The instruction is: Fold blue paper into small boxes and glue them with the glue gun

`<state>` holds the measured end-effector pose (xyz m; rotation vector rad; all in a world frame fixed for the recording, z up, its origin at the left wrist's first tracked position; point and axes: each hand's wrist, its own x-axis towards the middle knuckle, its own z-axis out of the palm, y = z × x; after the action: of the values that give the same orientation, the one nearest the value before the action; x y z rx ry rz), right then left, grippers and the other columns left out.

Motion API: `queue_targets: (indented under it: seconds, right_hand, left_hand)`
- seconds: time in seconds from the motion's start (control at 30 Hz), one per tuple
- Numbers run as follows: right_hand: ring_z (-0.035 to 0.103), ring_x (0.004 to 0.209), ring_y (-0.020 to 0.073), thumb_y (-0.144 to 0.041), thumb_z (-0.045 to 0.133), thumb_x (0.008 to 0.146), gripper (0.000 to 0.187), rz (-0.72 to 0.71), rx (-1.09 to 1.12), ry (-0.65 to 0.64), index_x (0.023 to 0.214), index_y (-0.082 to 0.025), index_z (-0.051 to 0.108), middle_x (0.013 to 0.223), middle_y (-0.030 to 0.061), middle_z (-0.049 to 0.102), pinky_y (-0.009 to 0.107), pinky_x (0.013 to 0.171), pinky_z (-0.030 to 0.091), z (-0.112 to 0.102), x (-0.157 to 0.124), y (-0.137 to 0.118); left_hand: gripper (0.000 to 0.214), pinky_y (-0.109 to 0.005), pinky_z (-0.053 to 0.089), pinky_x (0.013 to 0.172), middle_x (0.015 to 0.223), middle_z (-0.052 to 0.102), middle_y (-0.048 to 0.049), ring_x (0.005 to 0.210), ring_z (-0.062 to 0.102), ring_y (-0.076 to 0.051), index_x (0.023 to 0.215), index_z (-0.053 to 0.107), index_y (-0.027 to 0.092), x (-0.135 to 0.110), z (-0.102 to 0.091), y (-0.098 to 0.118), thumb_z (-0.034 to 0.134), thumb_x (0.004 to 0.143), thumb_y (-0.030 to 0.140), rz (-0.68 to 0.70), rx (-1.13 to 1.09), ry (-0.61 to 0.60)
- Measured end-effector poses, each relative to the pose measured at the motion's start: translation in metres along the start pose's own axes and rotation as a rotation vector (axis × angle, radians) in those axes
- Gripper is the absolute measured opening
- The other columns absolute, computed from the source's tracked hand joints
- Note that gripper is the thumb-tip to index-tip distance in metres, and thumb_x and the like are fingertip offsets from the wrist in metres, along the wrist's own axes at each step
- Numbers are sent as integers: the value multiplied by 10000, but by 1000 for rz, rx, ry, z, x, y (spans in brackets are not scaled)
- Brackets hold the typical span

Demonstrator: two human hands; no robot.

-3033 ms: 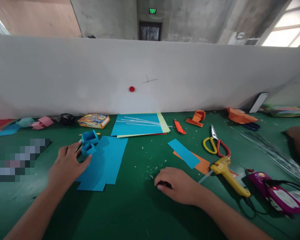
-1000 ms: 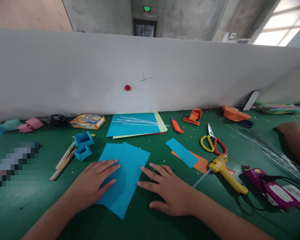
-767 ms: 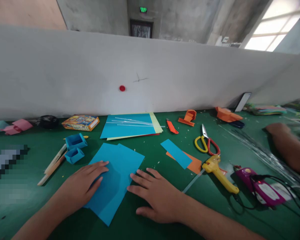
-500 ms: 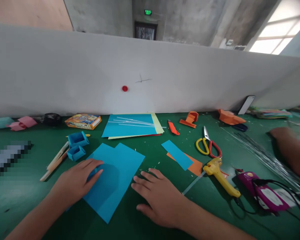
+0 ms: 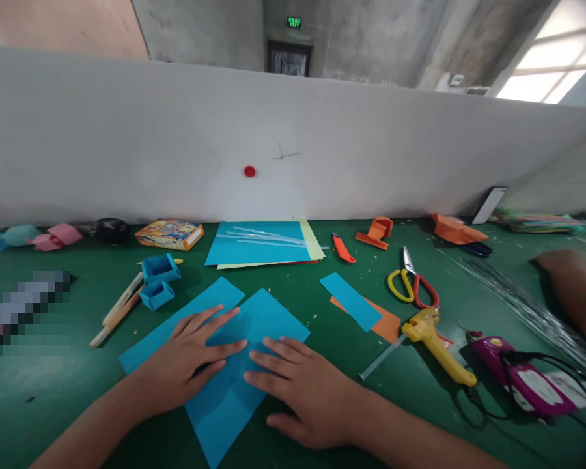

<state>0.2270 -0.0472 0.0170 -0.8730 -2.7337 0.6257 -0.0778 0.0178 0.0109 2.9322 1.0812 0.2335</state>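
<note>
Two pieces of blue paper lie in front of me. My left hand [image 5: 195,358] rests with spread fingers on the larger blue sheet [image 5: 273,319], near its left side. From the right, my right hand [image 5: 297,387] lies flat, its fingertips on the same sheet. A second blue piece [image 5: 161,342] shows to the left, partly under my left hand and wrist. Beyond it stand two small folded blue paper boxes [image 5: 159,268]. To the right, a blue paper strip [image 5: 350,301] lies across an orange paper piece [image 5: 389,324].
Right of my hands are a yellow glue gun [image 5: 434,348], scissors [image 5: 413,280] and a purple device with cables [image 5: 520,374]. An orange cutter [image 5: 343,249] and stacked coloured sheets [image 5: 254,247] lie farther back. Another person's arm [image 5: 571,286] reaches in at the right.
My left hand has opened and spread onto the paper. The larger sheet has shifted right and towards me, and the second piece now shows separately on the left. My right hand has moved onto the sheet.
</note>
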Motion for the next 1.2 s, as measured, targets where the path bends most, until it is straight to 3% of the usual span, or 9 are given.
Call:
queue_targets:
  seconds: [0.17,0.37,0.47,0.73,0.8,0.9,1.03,1.2]
  right_hand:
    - [109,1543,270,-512,424,1022,615,48,76,-124,1571,-256,313,1668,54,185,502,1255,66,-6,-2,-1]
    - [80,1546,267,-532,395,1033,598,63,97,-144,1575,-302,296,1673,28,163,509,1253,49,-11,-7,-3]
    - [83,1546,262,-550,389,1030,591,81,109,-143,1570,-323,304,1671,11,179,512,1253,50,-11,-9,-3]
    - [103,1544,270,-551,392,1031,590,102,130,-150,1573,-344,290,1668,8,194,518,1250,64,-20,-19,-2]
    - [124,1540,289,-545,418,1023,601,114,128,-149,1575,-349,281,1667,14,202,537,1242,92,-21,-23,-3]
    - [202,1513,355,-543,492,988,639,187,71,-117,1568,-367,290,1671,19,191,608,1196,182,-18,-26,-5]
    - [373,1391,412,-538,520,965,594,267,-15,-60,1522,-388,379,1651,26,273,665,1107,267,-13,-25,-6]
    - [487,1238,346,-475,540,962,498,288,-47,10,1445,-373,476,1497,36,508,581,1038,346,-14,-19,-9]
  left_hand:
    - [524,-513,373,1141,1634,299,35,1467,351,-322,1493,371,486,1,-1,1,506,987,480,-40,7,-75]
    - [670,-562,363,1130,1610,343,-116,1451,369,-374,1563,321,295,-7,8,-19,415,976,603,-324,68,27]
    - [681,-582,359,1125,1602,348,-142,1457,356,-379,1555,351,256,-11,13,-24,387,978,616,-385,73,21]
    - [642,-568,297,1192,1609,348,-81,1482,322,-345,1527,403,298,-10,11,-24,466,963,597,-299,19,34]
    - [637,-556,301,1198,1615,340,-57,1481,325,-340,1526,395,329,-9,3,-10,524,950,569,-252,-18,45]
    - [698,-464,468,1107,1634,289,-32,1456,382,-316,1565,268,378,-7,-8,23,559,950,532,-148,-142,-46]
    - [900,-542,418,1136,1635,264,-57,1485,295,-368,1584,218,346,-4,-12,56,650,846,628,72,-175,-123]
    - [746,-489,384,1181,1580,405,-43,1445,408,-280,1579,242,334,2,-8,60,612,933,284,90,-190,-44]
